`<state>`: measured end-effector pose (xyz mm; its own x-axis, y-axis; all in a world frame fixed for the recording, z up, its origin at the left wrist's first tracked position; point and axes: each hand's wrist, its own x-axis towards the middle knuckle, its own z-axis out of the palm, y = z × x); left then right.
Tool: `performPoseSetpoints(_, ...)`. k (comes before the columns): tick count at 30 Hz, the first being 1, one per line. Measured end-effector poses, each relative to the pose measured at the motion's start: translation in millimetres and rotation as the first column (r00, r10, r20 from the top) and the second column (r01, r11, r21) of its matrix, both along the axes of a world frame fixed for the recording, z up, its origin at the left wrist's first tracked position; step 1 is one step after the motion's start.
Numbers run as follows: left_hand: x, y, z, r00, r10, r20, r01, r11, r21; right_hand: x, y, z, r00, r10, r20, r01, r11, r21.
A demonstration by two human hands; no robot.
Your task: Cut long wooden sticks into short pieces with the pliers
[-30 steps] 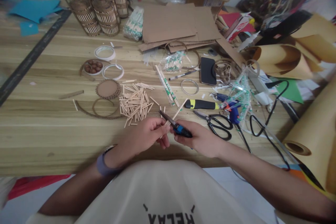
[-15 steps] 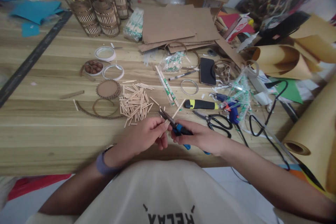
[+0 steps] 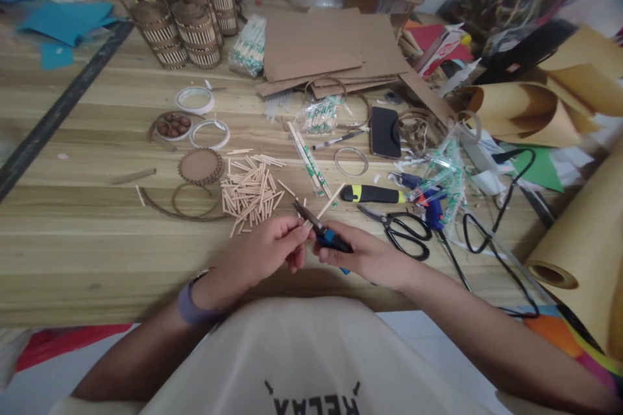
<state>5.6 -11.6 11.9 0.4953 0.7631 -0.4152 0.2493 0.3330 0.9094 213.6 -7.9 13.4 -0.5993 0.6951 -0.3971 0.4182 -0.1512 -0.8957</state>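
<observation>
My left hand (image 3: 272, 248) is closed, pinching a thin wooden stick (image 3: 331, 201) near its lower end. The stick slants up to the right, across the blades of blue-and-black pliers or cutters (image 3: 335, 240). Wrapped round their handles is my right hand (image 3: 365, 253), just right of the left one. The tool's tips point up and left, above my left fingertips. A loose pile of short sticks (image 3: 250, 191) lies just beyond my left hand. Scissors with black handles (image 3: 406, 230) rest beyond my right hand.
A yellow-black knife (image 3: 372, 194), a phone (image 3: 385, 132) and a blue glue gun (image 3: 431, 207) with a black cable lie to the right. Cardboard sheets (image 3: 316, 45) and small caged models (image 3: 197, 32) stand farther back. A round corrugated disc (image 3: 200, 165) sits left of the pile.
My right hand and the tool have shifted slightly left, and the tool's handles look closer together. My left hand has barely moved and still pinches the stick.
</observation>
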Motion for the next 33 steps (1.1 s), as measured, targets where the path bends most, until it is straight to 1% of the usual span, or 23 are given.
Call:
performPoseSetpoints(2, -6, 3, 0.5, 0.999, 0.049, -0.005, -0.049, 0.997, 0.056, 6, 0, 1.0, 1.000, 0.018, -0.006, -0.018, 1.000, -0.013)
performPoseSetpoints(3, -10, 4, 0.7, 0.996, 0.087, -0.021, -0.085, 0.993, 0.084, 9, 0, 1.8, 1.000, 0.006, 0.019, -0.006, 1.000, 0.009)
performPoseSetpoints(4, -13, 6, 0.7, 0.992, 0.121, -0.046, -0.115, 0.988, 0.107, 12, 0, 2.8, 0.997, -0.027, 0.066, 0.023, 0.998, 0.066)
performPoseSetpoints(5, -16, 7, 0.3, 0.986, 0.144, -0.080, -0.133, 0.983, 0.128, 14, -1, 3.9, 0.988, -0.082, 0.128, 0.061, 0.985, 0.159)
performPoseSetpoints(6, -17, 9, -0.4, 0.982, 0.148, -0.119, -0.129, 0.980, 0.151, 15, -1, 5.0, 0.969, -0.157, 0.190, 0.101, 0.956, 0.276)
performPoseSetpoints(7, -17, 9, -1.4, 0.977, 0.133, -0.165, -0.103, 0.978, 0.179, 15, -2, 6.2, 0.943, -0.239, 0.234, 0.130, 0.906, 0.403)
performPoseSetpoints(8, -17, 10, -2.5, 0.971, 0.104, -0.217, -0.057, 0.975, 0.213, 13, -2, 7.2, 0.918, -0.307, 0.252, 0.140, 0.843, 0.519)
performPoseSetpoints(9, -15, 10, -3.5, 0.959, 0.074, -0.275, -0.003, 0.969, 0.248, 10, -2, 7.9, 0.905, -0.346, 0.247, 0.132, 0.781, 0.611)
performPoseSetpoints(10, -12, 9, -4.3, 0.942, 0.052, -0.332, 0.048, 0.957, 0.286, 7, -1, 7.8, 0.907, -0.355, 0.228, 0.115, 0.729, 0.675)
performPoseSetpoints(11, -9, 8, -4.8, 0.920, 0.039, -0.389, 0.096, 0.942, 0.320, 2, 0, 7.0, 0.917, -0.343, 0.203, 0.100, 0.690, 0.717)
performPoseSetpoints(12, -6, 7, -5.0, 0.895, 0.033, -0.445, 0.140, 0.927, 0.349, -2, 2, 5.1, 0.929, -0.320, 0.187, 0.083, 0.670, 0.738)
performPoseSetpoints(13, -3, 6, -5.0, 0.867, 0.034, -0.497, 0.177, 0.911, 0.372, -7, 3, 2.3, 0.935, -0.299, 0.191, 0.063, 0.669, 0.741)
performPoseSetpoints(15, 2, 4, -5.1, 0.801, 0.052, -0.597, 0.247, 0.879, 0.408, -14, 7, -5.4, 0.916, -0.306, 0.258, 0.028, 0.693, 0.720)
performPoseSetpoints(17, 4, 2, -6.5, 0.714, 0.079, -0.696, 0.319, 0.848, 0.423, -20, 9, -13.8, 0.868, -0.354, 0.350, 0.007, 0.712, 0.702)
performPoseSetpoints(20, 6, 0, -11.3, 0.584, 0.103, -0.805, 0.413, 0.816, 0.404, -26, 10, -22.4, 0.802, -0.409, 0.435, -0.015, 0.714, 0.700)
performPoseSetpoints(22, 7, 0, -14.7, 0.542, 0.103, -0.834, 0.443, 0.808, 0.388, -30, 11, -24.3, 0.767, -0.419, 0.486, -0.027, 0.735, 0.677)
performPoseSetpoints(24, 9, 0, -17.1, 0.542, 0.100, -0.834, 0.444, 0.809, 0.385, -34, 11, -24.8, 0.735, -0.420, 0.533, -0.036, 0.760, 0.648)
performPoseSetpoints(26, 12, -1, -18.3, 0.558, 0.095, -0.824, 0.427, 0.819, 0.384, -40, 11, -25.1, 0.713, -0.421, 0.561, -0.044, 0.772, 0.634)
performPoseSetpoints(28, 15, -1, -18.5, 0.554, 0.104, -0.826, 0.400, 0.836, 0.374, -45, 11, -25.7, 0.699, -0.431, 0.571, -0.059, 0.760, 0.647)
performPoseSetpoints(30, 15, 0, -17.9, 0.546, 0.119, -0.829, 0.373, 0.852, 0.368, -48, 13, -25.6, 0.700, -0.443, 0.560, -0.072, 0.736, 0.673)
performPoseSetpoints(31, 13, 2, -17.1, 0.564, 0.127, -0.816, 0.355, 0.855, 0.378, -46, 15, -24.8, 0.710, -0.445, 0.545, -0.066, 0.729, 0.681)
performPoseSetpoints(32, 9, 5, -15.9, 0.608, 0.121, -0.785, 0.333, 0.858, 0.391, -43, 17, -23.3, 0.733, -0.436, 0.522, -0.046, 0.734, 0.678)
performPoseSetpoints(33, 4, 7, -14.4, 0.678, 0.101, -0.728, 0.304, 0.864, 0.402, -39, 19, -21.0, 0.772, -0.410, 0.486, -0.014, 0.753, 0.658)
